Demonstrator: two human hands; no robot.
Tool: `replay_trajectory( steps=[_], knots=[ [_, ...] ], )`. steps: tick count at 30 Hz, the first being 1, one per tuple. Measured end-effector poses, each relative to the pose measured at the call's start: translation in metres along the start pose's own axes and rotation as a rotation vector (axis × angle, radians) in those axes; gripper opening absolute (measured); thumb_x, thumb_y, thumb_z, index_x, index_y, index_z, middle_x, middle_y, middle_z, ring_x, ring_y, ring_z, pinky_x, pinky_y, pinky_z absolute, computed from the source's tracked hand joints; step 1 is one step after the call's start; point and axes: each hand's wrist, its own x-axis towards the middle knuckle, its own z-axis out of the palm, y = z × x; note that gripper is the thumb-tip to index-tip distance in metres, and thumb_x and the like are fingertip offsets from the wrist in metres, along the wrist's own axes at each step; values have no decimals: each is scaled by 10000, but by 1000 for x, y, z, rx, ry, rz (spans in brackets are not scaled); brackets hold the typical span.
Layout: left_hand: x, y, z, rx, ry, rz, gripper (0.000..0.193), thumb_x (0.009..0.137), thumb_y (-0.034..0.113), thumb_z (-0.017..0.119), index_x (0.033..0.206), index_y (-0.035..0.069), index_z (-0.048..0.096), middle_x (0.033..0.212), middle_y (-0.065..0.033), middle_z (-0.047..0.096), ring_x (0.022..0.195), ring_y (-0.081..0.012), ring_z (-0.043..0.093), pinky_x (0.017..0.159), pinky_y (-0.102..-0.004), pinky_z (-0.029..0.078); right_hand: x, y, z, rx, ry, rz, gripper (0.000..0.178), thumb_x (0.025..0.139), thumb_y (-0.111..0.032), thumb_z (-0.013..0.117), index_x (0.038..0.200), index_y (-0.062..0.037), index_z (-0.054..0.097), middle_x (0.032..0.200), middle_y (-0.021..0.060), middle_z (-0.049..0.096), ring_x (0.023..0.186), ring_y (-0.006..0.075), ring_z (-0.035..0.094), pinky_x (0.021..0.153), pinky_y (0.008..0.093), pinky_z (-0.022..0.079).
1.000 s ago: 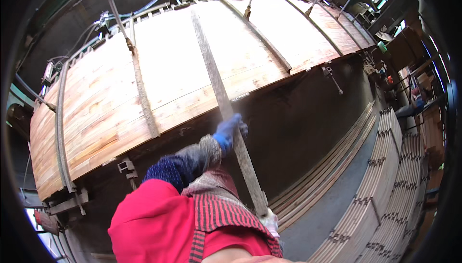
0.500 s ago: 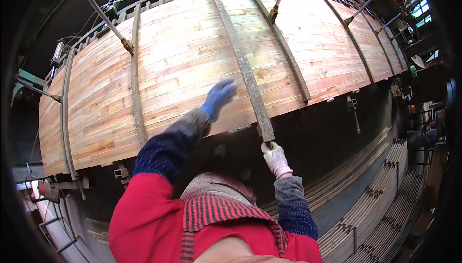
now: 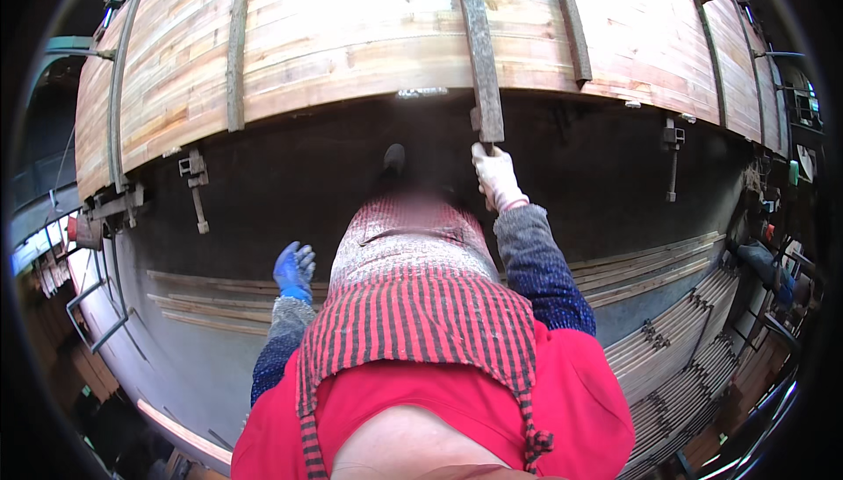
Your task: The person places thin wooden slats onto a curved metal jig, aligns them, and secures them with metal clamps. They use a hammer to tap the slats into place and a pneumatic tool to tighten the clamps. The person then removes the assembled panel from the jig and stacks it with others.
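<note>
My right hand, in a white glove, is closed round the near end of a long, worn grey bar, at a thin dark part just below its square end. The bar lies across a large panel of joined wooden strips and juts past its near edge. My left hand, in a blue glove, hangs low by my left side, away from the panel. It holds nothing and its fingers look apart.
More bars cross the panel, and screw clamps hang under its near edge. Long wooden strips lie on the floor at left. A stack of slats stands to the right. A metal tube frame stands at far left.
My left hand has come back from over the panel down to my left side. My right hand stays on the bar's end. The view has tilted down toward my body.
</note>
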Motion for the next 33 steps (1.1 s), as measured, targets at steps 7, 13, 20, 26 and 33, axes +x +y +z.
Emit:
replay_trajectory(
  steps=[7,13,20,26,33],
  knots=[
    [-49,9,65,153,-300,52,385,992,279,561,1320,77,572,1109,-121,700,930,-202,691,748,-301,554,21,-29,8,80,-41,-35,287,912,-377,630,846,-100,591,573,-35,456,401,103,393,375,312,320],
    [-43,30,137,341,-317,124,385,991,311,554,1313,102,582,1089,-90,714,894,-164,684,746,-281,531,15,-24,8,52,-38,0,317,933,-406,610,882,-93,608,578,-22,473,437,115,438,403,314,360],
    [-115,-5,302,523,-576,472,366,966,154,586,1319,62,575,1204,-95,658,1026,-175,635,905,-313,493,-18,-23,-88,-219,-234,-365,524,894,-468,596,1231,-68,586,1135,213,666,1149,338,613,907,422,524],
    [-190,-65,432,301,-332,1237,417,920,16,580,1332,-21,530,1270,-128,594,1161,-235,572,1040,-334,433,-32,74,-314,-288,-153,-568,462,931,-415,566,1253,-86,608,1191,151,675,1128,339,622,981,418,476],
    [-328,-162,598,502,-496,1407,467,915,-17,534,1380,-15,488,1383,-148,535,1297,-247,505,1125,-371,386,28,112,-591,50,217,-465,368,933,-320,619,1196,-65,656,1136,120,706,1047,240,675,931,346,513]
  ],
)
